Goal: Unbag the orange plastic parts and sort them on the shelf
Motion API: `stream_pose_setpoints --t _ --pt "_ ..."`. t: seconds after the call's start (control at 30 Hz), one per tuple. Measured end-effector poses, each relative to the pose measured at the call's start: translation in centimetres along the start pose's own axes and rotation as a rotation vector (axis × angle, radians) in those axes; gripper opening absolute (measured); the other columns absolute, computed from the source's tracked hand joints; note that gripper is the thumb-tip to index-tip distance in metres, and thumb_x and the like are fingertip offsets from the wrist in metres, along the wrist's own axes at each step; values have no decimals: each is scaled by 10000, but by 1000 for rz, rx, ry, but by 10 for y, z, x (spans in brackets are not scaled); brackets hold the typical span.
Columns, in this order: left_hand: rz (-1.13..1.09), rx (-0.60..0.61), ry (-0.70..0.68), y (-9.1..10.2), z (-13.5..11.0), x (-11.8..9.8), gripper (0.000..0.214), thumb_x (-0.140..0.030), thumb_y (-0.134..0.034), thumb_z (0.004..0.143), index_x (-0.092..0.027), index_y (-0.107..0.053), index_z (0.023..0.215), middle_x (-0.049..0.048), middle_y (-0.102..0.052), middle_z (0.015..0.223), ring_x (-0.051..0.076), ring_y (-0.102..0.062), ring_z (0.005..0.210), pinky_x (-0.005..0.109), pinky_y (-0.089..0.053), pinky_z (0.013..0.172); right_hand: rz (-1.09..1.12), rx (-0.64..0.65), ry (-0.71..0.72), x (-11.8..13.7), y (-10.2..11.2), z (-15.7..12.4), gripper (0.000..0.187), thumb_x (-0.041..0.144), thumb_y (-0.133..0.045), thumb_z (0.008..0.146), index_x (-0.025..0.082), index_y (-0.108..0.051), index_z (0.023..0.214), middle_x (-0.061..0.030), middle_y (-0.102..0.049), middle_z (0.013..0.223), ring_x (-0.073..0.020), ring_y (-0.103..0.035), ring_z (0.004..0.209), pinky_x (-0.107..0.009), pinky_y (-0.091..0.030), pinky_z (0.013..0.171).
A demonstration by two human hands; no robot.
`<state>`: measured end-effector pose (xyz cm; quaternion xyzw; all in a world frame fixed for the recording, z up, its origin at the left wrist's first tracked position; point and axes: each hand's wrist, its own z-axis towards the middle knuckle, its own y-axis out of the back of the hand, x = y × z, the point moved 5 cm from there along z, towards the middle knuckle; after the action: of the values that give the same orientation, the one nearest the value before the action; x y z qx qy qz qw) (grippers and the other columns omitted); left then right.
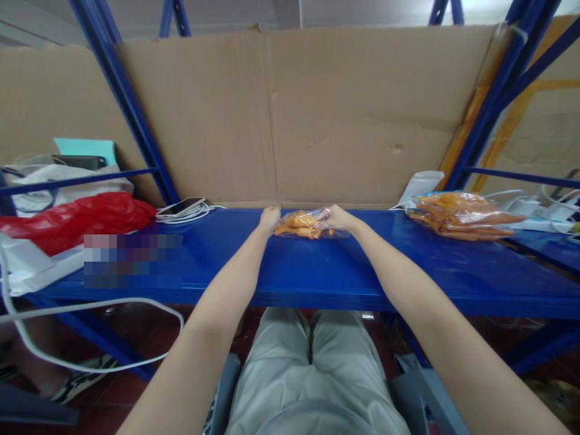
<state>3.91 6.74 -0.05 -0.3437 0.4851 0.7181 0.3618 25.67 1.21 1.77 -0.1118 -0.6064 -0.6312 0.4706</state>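
A small clear plastic bag of orange pieces (302,224) lies on the blue shelf (317,272), near the cardboard back wall. My left hand (270,218) is closed on the bag's left end. My right hand (338,218) is closed on its right end. Both arms reach straight forward over the shelf's front edge. The fingertips are partly hidden behind the bag.
A bigger clear bag of orange pieces (457,215) lies at the right, with white items behind it. A phone on coiled white cable (181,208) lies at the left, beside a red plastic bag (77,219). Blue rack posts (124,103) stand either side of the cardboard (294,115).
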Motion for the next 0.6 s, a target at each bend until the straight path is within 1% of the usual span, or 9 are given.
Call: stream_pose_setpoints --t 0.1,0.17,0.23,0.33,0.4,0.5,0.6 --pt "-40 28 114 -2 -9 -2 158 -275 -533 824 -166 -648 816 112 -714 839 234 -687 824 258 -432 544 29 33 -18 3 -3 -2 120 216 -728 730 111 -782 749 -41 -723 661 -86 -576 497 -157 -448 436" --pt "-49 57 113 -3 -13 -6 155 -302 -599 798 -170 -628 721 79 -687 736 206 -661 766 239 -391 521 54 51 -18 4 -5 -3 127 219 -723 747 107 -781 763 -59 -737 690 -97 -611 522 -153 -464 439" --pt "-52 82 104 -3 -16 -8 207 -331 -644 773 -172 -609 645 52 -645 636 181 -623 680 238 -375 515 73 64 -20 4 -7 -3 138 233 -735 752 102 -776 764 -74 -741 695 -111 -641 543 -146 -468 433" --pt "-44 110 88 -2 -18 -9 252 -364 -690 739 -168 -610 601 35 -623 587 162 -582 607 249 -395 537 79 56 -35 2 -9 -2 167 262 -776 738 100 -770 775 -80 -740 688 -123 -662 552 -136 -467 415" --pt "-29 112 27 -1 -18 -13 233 -369 -718 718 -161 -647 641 47 -671 658 175 -614 667 259 -444 602 69 39 -45 1 -10 -1 187 272 -797 726 97 -768 787 -83 -742 697 -129 -667 553 -144 -483 419" --pt "-16 131 -140 -3 -22 -26 171 -320 -736 698 -165 -713 765 61 -744 856 206 -666 874 286 -500 793 46 35 -52 2 -10 -1 206 278 -809 719 96 -771 806 -92 -753 740 -147 -680 578 -168 -515 442" --pt "4 260 -310 -11 -28 -39 148 -291 -705 722 -171 -740 800 55 -763 928 219 -673 965 321 -488 930 37 40 -69 2 -9 -1 199 276 -817 711 104 -772 799 -87 -755 757 -154 -689 601 -173 -524 452"
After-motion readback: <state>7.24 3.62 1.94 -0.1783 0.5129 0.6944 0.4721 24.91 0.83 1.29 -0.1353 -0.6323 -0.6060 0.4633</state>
